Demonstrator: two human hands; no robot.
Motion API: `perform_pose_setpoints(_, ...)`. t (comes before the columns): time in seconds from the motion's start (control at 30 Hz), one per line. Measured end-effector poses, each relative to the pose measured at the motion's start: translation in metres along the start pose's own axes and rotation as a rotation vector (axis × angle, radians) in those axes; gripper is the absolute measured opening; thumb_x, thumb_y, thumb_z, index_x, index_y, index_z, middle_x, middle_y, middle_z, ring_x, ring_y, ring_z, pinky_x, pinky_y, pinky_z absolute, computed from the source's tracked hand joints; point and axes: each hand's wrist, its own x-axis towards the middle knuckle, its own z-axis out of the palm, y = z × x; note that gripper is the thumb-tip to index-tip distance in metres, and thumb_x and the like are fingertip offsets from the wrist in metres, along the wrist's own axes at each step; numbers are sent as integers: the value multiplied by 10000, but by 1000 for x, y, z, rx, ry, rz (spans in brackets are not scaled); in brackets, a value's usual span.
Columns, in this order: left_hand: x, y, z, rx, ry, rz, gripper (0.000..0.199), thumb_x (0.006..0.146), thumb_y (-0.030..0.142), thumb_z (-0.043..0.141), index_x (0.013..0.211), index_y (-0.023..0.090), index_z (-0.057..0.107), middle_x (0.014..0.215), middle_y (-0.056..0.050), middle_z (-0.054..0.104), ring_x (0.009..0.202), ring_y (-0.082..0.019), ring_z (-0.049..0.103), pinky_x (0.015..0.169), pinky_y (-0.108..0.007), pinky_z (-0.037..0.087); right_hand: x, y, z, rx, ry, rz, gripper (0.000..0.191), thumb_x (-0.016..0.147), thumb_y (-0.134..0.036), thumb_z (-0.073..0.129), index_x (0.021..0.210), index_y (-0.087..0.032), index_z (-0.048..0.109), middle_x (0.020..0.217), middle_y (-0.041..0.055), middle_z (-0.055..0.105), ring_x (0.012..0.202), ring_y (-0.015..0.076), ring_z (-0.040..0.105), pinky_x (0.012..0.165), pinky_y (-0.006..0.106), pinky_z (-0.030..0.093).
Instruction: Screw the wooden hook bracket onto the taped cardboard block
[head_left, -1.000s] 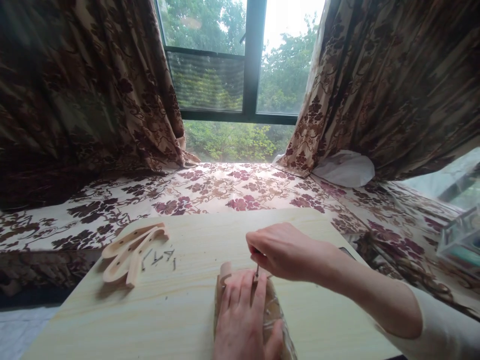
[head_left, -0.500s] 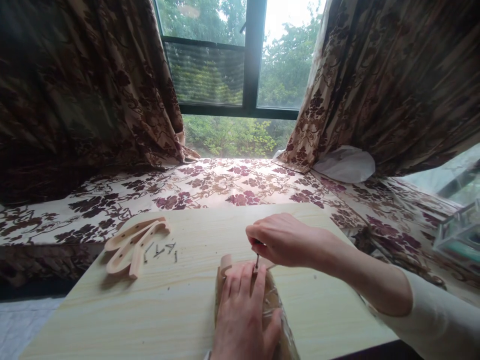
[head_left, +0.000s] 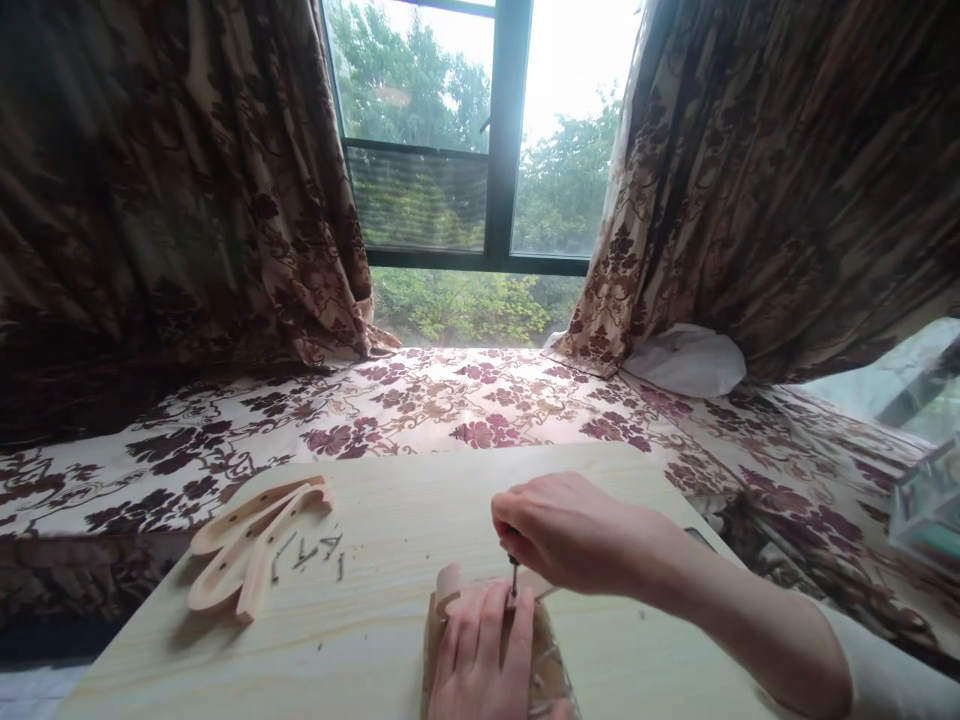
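Observation:
My right hand point(head_left: 551, 530) is a fist around the dark handle of a screwdriver point(head_left: 514, 575), its thin metal shaft pointing down at a curved wooden hook point(head_left: 448, 588). Whether the tip sits in a screw is too small to tell. My left hand point(head_left: 484, 650) lies with its fingers stretched and apart over the hook, pressing it against a block wrapped in clear tape point(head_left: 551, 675). The fingers hide much of the hook, and the hand covers most of the block's top. More curved wooden hooks point(head_left: 251, 560) with dark holes lie to the left, beside several loose screws point(head_left: 304, 550).
A pale wooden board point(head_left: 360, 660) serves as the work surface. Behind it spreads a floral-covered ledge point(head_left: 420, 400) below a window, between patterned curtains point(head_left: 247, 200). A white plastic bag point(head_left: 686, 360) rests at the right, and a clear box point(head_left: 926, 510) stands at the far right edge.
The view has tilted upward, so the board and both hands sit lower in the picture. My right hand keeps its grip on the screwdriver, and my left hand stays on the hook.

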Motion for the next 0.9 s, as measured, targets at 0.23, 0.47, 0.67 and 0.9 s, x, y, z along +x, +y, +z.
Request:
perform_pose_setpoints(0.23,-3,28,46,-27,354,-374,353,772,117,436,1052,262,595,993,-41,653,959,-203,581,1022,-385,309,1,-2,5,-21,16,70,174,892,-217,427,812,-168,573,767,66,691,604,132,544,496,279,212)
perform_pose_setpoints(0.47,-4,9,27,25,267,-235,380,876,441,372,1051,209,616,996,-83,647,947,-242,562,921,-390,341,0,-9,6,-12,29,-20,144,879,-202,448,823,-173,577,782,67,694,657,149,585,495,274,218)
perform_pose_setpoints(0.67,-9,-13,6,84,-43,37,672,725,566,563,1279,192,503,1163,-75,617,1050,-249,545,908,-359,355,2,-11,11,-75,47,80,151,895,-224,420,854,-171,555,738,67,690,582,156,594,472,296,180)
perform_pose_setpoints(0.9,-6,-4,-4,48,-96,-3,716,679,452,600,1315,157,457,1244,-103,579,1118,-271,528,940,-391,375,-1,-8,2,-32,37,-26,140,883,-206,453,836,-176,580,816,69,704,706,170,634,505,285,228)
